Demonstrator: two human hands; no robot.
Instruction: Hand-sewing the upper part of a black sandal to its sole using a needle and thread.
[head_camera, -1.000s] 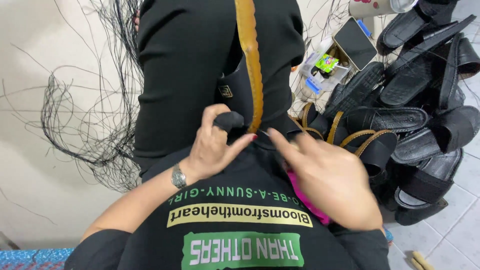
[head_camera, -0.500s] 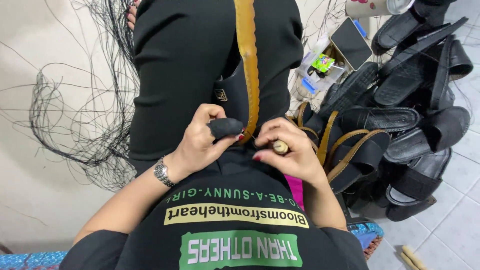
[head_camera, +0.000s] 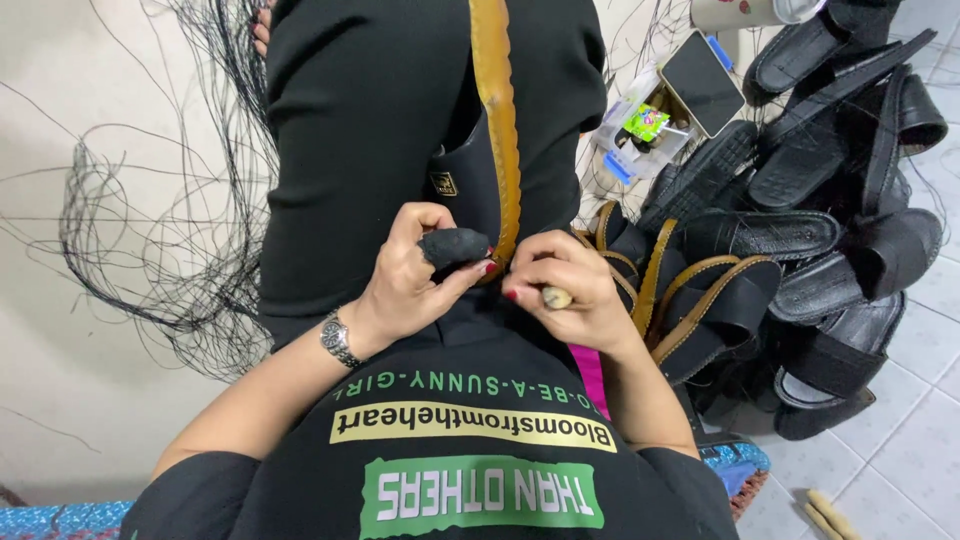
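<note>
Nearest the camera is the person's black printed shirt (head_camera: 470, 470), and just past it both hands meet at the lower end of a tan leather strap (head_camera: 497, 130). The left hand (head_camera: 405, 285), with a metal wristwatch (head_camera: 338, 338) on its wrist, has its fingers (head_camera: 425, 220) curled in, the forefinger capped in a black sleeve and pinched with the thumb against the strap's edge. Just right of those fingertips, the right hand (head_camera: 570, 290) is closed around a small wooden-handled tool (head_camera: 556, 297), its thumb and forefinger pressing at the strap from the other side. The strap runs straight up from the fingertips across the black trousers (head_camera: 370, 130). Right of the right hand lies a heap of black sandals (head_camera: 800, 240), some edged in tan. Beyond it rests a phone (head_camera: 702, 82). Far left of the left hand, loose black thread (head_camera: 180, 250) tangles on the floor
</note>
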